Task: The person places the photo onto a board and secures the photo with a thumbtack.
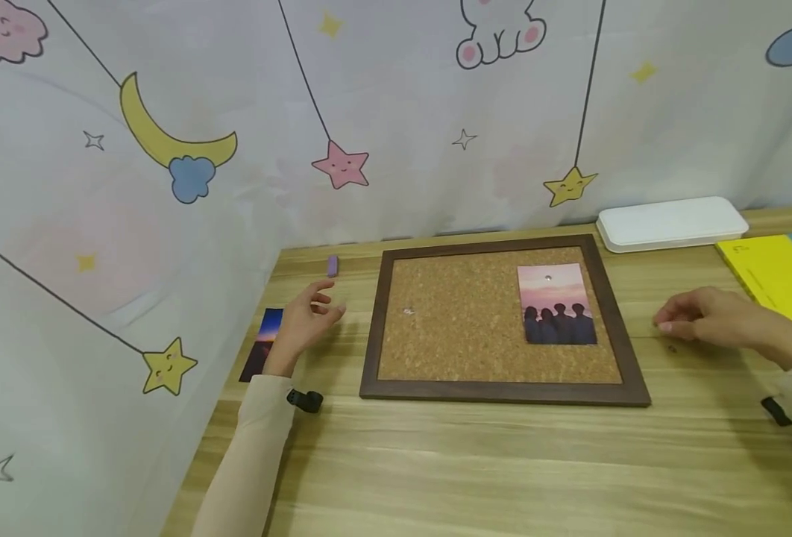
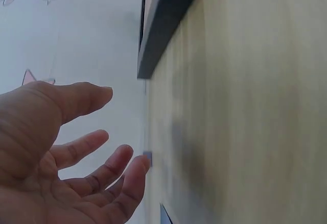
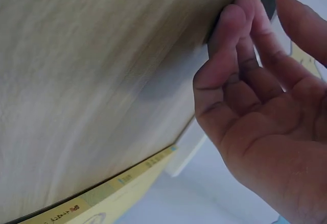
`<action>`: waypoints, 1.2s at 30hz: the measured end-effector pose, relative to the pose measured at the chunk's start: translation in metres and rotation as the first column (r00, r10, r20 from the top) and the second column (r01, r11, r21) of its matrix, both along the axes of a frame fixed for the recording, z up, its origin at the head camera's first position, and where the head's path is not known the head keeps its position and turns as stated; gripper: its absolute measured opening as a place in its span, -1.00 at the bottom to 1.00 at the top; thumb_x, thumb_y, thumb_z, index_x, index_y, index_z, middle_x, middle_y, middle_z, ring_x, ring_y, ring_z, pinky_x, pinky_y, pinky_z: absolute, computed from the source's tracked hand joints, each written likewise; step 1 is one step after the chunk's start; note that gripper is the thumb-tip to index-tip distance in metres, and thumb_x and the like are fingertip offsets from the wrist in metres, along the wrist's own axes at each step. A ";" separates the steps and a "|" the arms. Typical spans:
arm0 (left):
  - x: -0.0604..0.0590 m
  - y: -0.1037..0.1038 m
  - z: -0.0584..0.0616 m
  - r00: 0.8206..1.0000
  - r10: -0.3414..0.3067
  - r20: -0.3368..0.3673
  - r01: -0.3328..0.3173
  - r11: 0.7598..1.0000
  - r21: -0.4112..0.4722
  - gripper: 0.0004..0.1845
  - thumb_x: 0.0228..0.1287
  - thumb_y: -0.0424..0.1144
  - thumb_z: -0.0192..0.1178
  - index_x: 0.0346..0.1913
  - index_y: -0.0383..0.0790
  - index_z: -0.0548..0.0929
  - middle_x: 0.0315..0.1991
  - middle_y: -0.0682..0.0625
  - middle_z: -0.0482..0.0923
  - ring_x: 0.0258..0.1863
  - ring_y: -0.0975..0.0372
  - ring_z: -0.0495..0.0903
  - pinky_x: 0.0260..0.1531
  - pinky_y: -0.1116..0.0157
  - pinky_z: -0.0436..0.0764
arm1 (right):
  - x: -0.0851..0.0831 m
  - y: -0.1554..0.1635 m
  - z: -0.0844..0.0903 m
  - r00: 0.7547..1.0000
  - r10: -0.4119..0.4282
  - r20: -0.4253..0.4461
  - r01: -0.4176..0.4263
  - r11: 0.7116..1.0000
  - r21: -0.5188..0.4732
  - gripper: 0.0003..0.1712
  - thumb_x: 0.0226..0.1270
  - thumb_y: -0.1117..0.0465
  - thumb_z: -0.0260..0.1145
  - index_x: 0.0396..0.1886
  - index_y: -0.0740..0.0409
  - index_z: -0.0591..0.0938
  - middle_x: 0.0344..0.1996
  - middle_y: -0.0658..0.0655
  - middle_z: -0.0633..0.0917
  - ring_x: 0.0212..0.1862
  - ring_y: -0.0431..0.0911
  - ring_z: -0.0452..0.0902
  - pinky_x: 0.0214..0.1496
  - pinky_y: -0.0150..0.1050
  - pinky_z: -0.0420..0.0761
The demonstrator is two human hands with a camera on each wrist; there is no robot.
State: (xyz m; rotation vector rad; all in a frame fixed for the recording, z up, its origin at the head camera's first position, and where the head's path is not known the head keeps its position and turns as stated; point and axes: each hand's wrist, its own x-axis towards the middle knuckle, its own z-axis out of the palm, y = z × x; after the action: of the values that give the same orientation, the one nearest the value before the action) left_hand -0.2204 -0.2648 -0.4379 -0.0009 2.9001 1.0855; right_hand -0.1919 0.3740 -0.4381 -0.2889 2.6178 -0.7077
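Note:
A brown-framed cork board (image 1: 463, 321) lies on the wooden table. On its right part sits a photo (image 1: 557, 306) of several silhouetted people under a pink sky, with a small pin (image 1: 548, 278) near its top. A small clear-looking item (image 1: 408, 311) is on the cork's left side. My left hand (image 1: 309, 317) hovers left of the board, fingers loosely bent and holding nothing, partly covering a dark sunset photo (image 1: 262, 347). To the board's right, my right hand (image 1: 711, 317) is low over the table, its thumb apart from its bent fingers. A tiny dark object (image 1: 672, 348) lies beneath it.
A small purple block (image 1: 332, 266) lies behind my left hand. At the back right stands a white case (image 1: 671, 224), with a yellow and blue book (image 1: 772, 272) beside it. A patterned white curtain (image 1: 403, 97) hangs behind and along the left of the table.

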 end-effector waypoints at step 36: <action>0.048 -0.085 -0.004 0.968 0.198 0.152 -0.140 0.935 -0.326 -0.08 0.49 0.00 0.30 0.66 -0.39 0.11 0.54 -0.71 0.02 0.49 -0.57 0.03 0.43 -0.44 0.15 | 0.014 -0.010 0.000 0.945 -0.014 -0.327 0.034 0.998 0.057 -0.86 0.51 0.31 0.39 -0.33 0.17 0.72 -0.51 -0.07 0.70 -0.47 -0.35 0.38 -0.38 -0.36 0.41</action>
State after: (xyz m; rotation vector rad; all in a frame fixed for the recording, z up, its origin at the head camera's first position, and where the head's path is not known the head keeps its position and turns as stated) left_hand -0.1721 -0.3500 -0.4419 -0.3502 2.9062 0.5904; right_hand -0.1784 0.3640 -0.4386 -0.3853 2.9559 -0.6302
